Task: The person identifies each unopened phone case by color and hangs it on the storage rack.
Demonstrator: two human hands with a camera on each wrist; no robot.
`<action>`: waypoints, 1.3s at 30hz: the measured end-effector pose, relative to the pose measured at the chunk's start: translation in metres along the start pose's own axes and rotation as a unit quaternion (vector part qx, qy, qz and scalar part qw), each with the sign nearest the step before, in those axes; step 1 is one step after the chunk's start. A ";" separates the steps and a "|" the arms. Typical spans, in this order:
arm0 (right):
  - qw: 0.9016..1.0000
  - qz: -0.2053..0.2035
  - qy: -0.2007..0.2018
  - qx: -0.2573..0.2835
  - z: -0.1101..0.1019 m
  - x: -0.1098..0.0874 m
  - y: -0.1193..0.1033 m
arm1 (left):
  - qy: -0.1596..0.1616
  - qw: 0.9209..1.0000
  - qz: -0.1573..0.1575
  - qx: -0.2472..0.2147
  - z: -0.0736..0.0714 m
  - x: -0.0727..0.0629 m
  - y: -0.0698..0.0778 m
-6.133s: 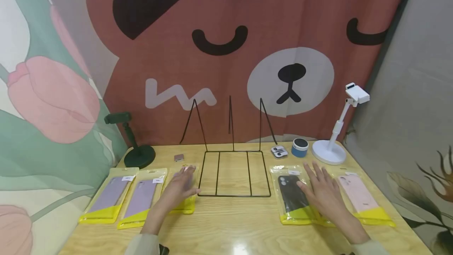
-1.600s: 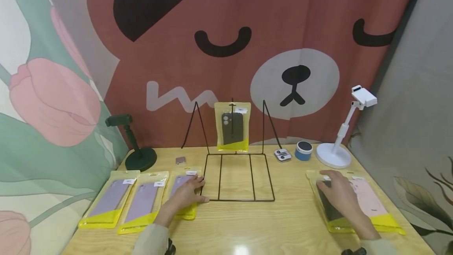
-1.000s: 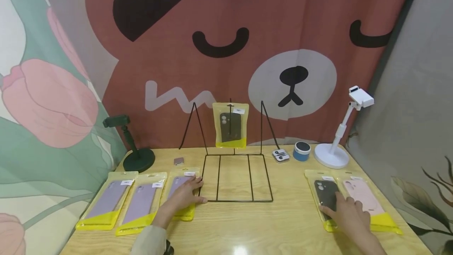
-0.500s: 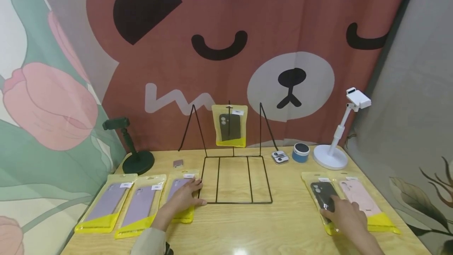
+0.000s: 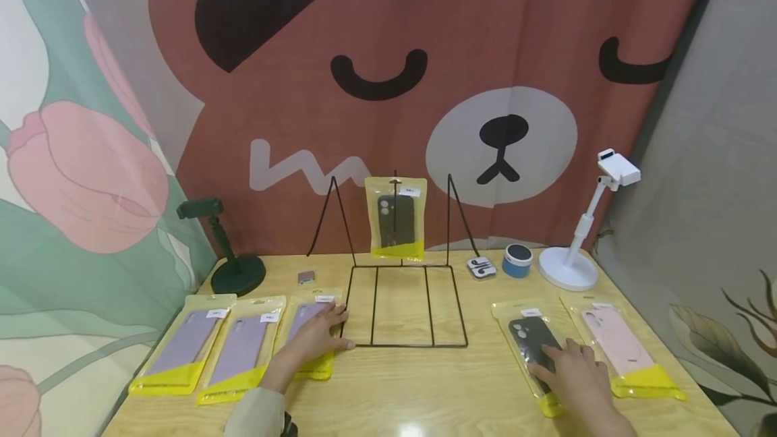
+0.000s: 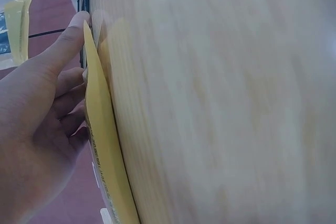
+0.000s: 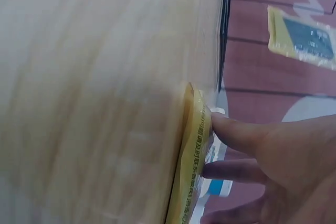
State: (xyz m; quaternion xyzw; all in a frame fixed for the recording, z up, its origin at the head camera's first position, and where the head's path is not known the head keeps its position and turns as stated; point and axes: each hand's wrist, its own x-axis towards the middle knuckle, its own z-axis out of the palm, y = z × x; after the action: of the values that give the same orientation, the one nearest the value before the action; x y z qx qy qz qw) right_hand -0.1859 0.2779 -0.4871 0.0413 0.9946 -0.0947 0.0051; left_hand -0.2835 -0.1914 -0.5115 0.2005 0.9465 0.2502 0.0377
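Near the table's right side, my right hand [image 5: 573,373] rests its fingers on a pouch with a black phone case [image 5: 528,332]. Those fingers look fairly straight on the pouch in the right wrist view. My left hand [image 5: 315,339] lies over a pouch with a lilac phone case [image 5: 301,315], thumb near the front left corner of a black wire rack [image 5: 407,345]. From the rack's middle prong hangs another pouch with a black phone case [image 5: 397,221]. In the left wrist view, the left hand [image 6: 39,108] touches the pouch's yellow edge [image 6: 102,124].
Two lilac case pouches [image 5: 188,342] lie at the left, a pink case pouch [image 5: 616,339] at the right. Behind stand a dark green phone stand [image 5: 238,275], a small pink square item [image 5: 306,276], boxed earphones [image 5: 481,267], a blue round speaker [image 5: 517,261] and a white phone stand [image 5: 567,268].
One black case pouch went from the table onto the rack's middle prong. The right hand has slid another black case pouch left, away from the pink one. The left hand stays put lately.
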 end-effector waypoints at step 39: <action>0.919 -0.033 -0.088 0.384 -0.017 0.013 0.038 | -0.013 1.000 -0.012 -0.013 -0.001 0.001 -0.002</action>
State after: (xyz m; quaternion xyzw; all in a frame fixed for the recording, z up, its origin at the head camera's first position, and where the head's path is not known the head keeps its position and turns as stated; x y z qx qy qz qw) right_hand -0.1957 0.3197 -0.4775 -0.0008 0.8782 -0.4728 0.0728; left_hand -0.2852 -0.1930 -0.5111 0.1919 0.9450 0.2591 0.0557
